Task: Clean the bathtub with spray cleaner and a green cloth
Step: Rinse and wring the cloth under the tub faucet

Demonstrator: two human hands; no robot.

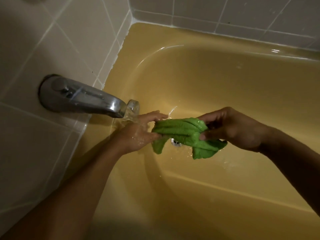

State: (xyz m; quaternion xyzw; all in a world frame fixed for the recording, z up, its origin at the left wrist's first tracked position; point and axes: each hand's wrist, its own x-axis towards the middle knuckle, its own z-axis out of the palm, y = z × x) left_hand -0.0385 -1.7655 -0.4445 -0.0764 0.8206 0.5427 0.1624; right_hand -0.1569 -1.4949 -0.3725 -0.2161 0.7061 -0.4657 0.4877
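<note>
1. One glossy yellow bathtub (pixel 225 80) meets pale tiled walls (pixel 52 40).
2. Water from the chrome wall spout (pixel 83 97) pours onto the left hand (pixel 138 134).
3. That hand and the right hand (pixel 232 129) pinch the wet green terry cloth (pixel 183 134) above the round metal drain (pixel 175 142).

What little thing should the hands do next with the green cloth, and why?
Probably shift the green cloth left, under the spout. The water falls on the left hand, while most of the cloth, which the right hand grips too, hangs to the side over the drain.
</note>
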